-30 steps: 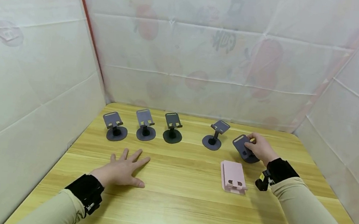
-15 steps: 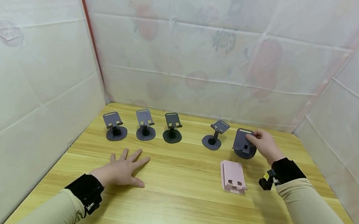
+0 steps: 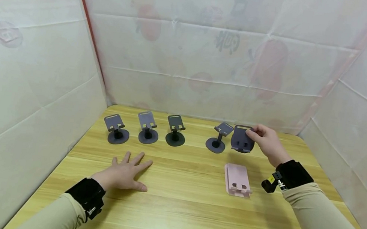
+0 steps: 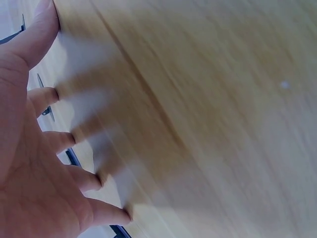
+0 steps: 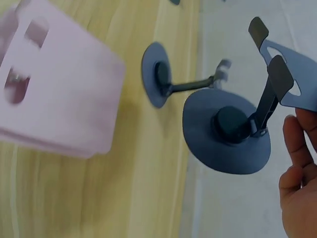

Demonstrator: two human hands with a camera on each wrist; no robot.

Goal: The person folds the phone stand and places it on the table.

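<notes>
Overhead, pale plastic sheeting (image 3: 210, 57) walls in a light wooden worktop (image 3: 179, 212). Four dark phone stands (image 3: 147, 133) line its far edge; a pink stand (image 3: 238, 179) lies flat nearby. Right hand (image 3: 266, 143) grips a fifth dark stand (image 3: 242, 139), lifted. Left hand (image 3: 124, 172) rests flat, fingers spread.

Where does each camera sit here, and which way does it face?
Head: worn on the head, looks forward and down at the wooden table, both hands and sleeves.
Left wrist: at the left hand, looks along its spread fingers lying flat on the table.
Right wrist: at the right hand, looks at the dark phone stand it holds lifted.
Head and right-wrist views share that stand and the pink folded stand.
</notes>
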